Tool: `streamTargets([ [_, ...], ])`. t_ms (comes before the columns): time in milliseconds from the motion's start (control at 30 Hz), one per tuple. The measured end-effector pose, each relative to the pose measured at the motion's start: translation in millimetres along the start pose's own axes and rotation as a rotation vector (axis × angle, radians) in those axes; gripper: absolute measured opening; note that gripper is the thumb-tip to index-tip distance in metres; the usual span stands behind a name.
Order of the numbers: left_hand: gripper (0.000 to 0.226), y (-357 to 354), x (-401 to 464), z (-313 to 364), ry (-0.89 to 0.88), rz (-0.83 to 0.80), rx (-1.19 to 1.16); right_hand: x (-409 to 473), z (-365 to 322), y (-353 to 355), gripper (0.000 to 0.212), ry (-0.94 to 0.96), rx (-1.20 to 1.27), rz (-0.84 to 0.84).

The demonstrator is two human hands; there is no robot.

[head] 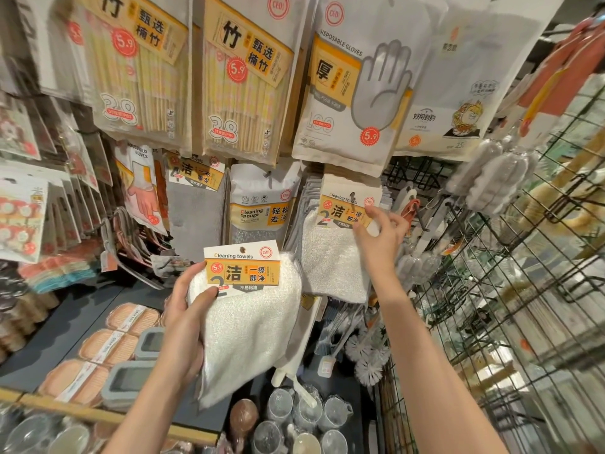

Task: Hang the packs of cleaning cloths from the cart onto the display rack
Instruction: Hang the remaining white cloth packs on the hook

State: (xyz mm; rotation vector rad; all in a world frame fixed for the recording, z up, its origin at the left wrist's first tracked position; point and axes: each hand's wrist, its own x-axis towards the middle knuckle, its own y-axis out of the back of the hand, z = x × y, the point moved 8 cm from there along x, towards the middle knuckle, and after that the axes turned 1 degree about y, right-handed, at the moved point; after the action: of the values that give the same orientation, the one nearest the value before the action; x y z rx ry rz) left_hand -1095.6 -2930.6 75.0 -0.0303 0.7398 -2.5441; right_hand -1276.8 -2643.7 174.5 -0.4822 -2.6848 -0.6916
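- the pack of cleaning cloths (248, 309) is in my left hand (186, 309), held below the hooks and in front of the lower shelf; my thumb presses its white cloth just under the orange card and my fingers curl round behind it, so it's firmly gripped.
- my right hand (379, 237) is up at the hanging packs (340, 244) of the same cloth on the display rack (422, 178), thumb and fingertips pinching the front pack's card.
- i judge this the hanging step: one pack ready, its hook being steadied or cleared.
- next move calls for lifting my pack and lining the hole in the top of its card with the hook's tip; i can't see that tip clearly.
- the card reads "cleaning towels", "5.9", a big "2" and "洁".
- beside it hangs a "cleaning sponge" pack (262, 204); above, "disposable gloves" (353, 93) at 5.9.
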Motion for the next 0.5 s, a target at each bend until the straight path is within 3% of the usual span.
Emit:
streamTargets([
  [233,0.041,-1,-2,-3,0.034,-0.023,0.002,-34,-14,13,0.034,0.033,0.035,-0.026],
  [500,0.041,-11,-10,-4,0.042,-0.072,0.030,-93,-20,-30,0.032,-0.055,0.186,-0.357],
])
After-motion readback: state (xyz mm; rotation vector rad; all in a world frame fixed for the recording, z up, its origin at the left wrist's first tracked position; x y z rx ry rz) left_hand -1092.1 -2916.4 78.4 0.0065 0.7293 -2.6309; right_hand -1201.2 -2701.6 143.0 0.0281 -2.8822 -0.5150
